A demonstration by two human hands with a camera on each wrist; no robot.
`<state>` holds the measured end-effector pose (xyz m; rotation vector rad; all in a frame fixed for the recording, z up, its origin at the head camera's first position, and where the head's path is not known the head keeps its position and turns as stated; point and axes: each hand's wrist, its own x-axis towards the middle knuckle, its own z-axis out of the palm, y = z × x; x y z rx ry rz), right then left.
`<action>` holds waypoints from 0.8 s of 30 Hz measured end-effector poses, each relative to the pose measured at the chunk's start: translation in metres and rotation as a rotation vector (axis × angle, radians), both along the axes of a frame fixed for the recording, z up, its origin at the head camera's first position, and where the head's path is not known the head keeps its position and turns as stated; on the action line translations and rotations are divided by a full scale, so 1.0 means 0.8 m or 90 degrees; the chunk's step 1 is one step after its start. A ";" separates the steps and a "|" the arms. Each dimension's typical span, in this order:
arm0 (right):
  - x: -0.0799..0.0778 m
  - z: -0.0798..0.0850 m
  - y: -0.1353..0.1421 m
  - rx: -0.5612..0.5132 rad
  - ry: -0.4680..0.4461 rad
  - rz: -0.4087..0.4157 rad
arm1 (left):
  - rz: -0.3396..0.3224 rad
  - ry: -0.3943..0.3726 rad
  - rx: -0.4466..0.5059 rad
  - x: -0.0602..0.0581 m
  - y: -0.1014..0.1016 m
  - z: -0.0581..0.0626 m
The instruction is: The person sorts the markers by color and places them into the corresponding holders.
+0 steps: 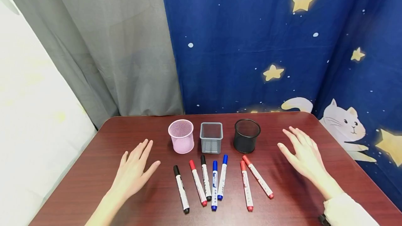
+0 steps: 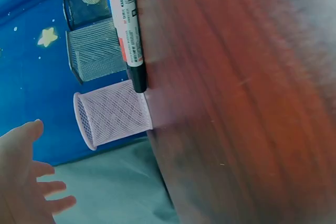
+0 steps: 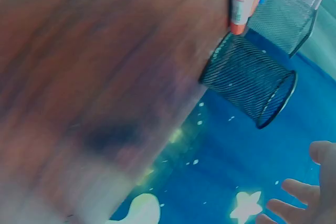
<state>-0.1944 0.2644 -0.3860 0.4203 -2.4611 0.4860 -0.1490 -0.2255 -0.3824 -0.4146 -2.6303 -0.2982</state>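
My left hand [image 1: 133, 172] hovers over the left part of the table, fingers spread and holding nothing. Nearest to it lies a black-capped marker [image 1: 181, 189]. My right hand [image 1: 303, 154], also with nothing in it, is at the right, fingers extended. Closest to that hand are a red marker [image 1: 258, 177] lying slanted and the black round mesh pen holder [image 1: 246, 137]. Between the hands lie another red marker [image 1: 246, 186], two blue markers [image 1: 214, 186] [image 1: 222, 177], a second black marker [image 1: 206, 178] and a further red marker [image 1: 198, 183].
Along the back stand a pink round mesh pen holder [image 1: 181, 137], a grey square mesh pen holder [image 1: 211, 138] and the black one, in a row. The dark red wooden table [image 1: 150, 215] ends at a grey curtain [image 1: 138, 62] and a blue star-patterned curtain [image 1: 232, 44].
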 end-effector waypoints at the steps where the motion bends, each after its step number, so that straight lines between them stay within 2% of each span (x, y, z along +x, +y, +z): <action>1: -0.002 0.003 -0.004 -0.006 0.009 0.005 | -0.006 0.004 0.002 -0.002 0.001 0.002; 7: -0.012 0.014 -0.029 -0.030 0.053 0.055 | -0.052 0.043 0.024 -0.015 0.008 0.014; 11: -0.017 0.018 -0.046 -0.038 0.091 0.109 | -0.075 0.066 0.037 -0.023 0.014 0.020; 16: -0.024 0.022 -0.071 -0.030 0.129 0.196 | -0.088 0.082 0.058 -0.033 0.021 0.026; 24: -0.031 0.021 -0.120 0.014 0.136 0.315 | -0.099 0.077 0.081 -0.044 0.028 0.034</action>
